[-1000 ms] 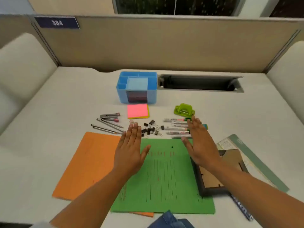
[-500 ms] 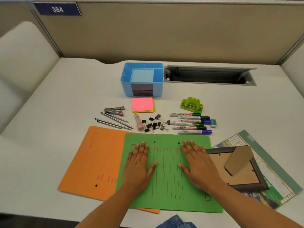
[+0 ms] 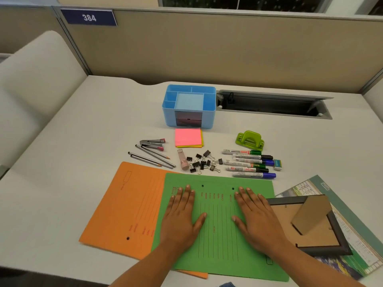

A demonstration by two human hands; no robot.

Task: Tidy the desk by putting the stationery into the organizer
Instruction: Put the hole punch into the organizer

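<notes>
A blue organizer (image 3: 209, 114) with several compartments stands at the back centre of the desk. In front of it lie pink sticky notes (image 3: 188, 137), a stapler (image 3: 152, 144), pencils (image 3: 151, 159), a pink tube (image 3: 182, 161), several black binder clips (image 3: 202, 162), several markers (image 3: 248, 163), an eraser (image 3: 277, 164) and a green hole punch (image 3: 250, 140). My left hand (image 3: 182, 216) and my right hand (image 3: 256, 217) rest flat, fingers straight, on a green folder (image 3: 217, 228), holding nothing.
An orange folder (image 3: 128, 208) lies under the green one on the left. A picture frame (image 3: 310, 222) lies face down on a calendar (image 3: 352, 230) at the right. An open cable slot (image 3: 271, 105) sits behind, right of the organizer. Partition walls surround the desk.
Both hands came down from above the clips and markers and drew back onto the green folder, where they now lie flat. The camera view shifted slightly.
</notes>
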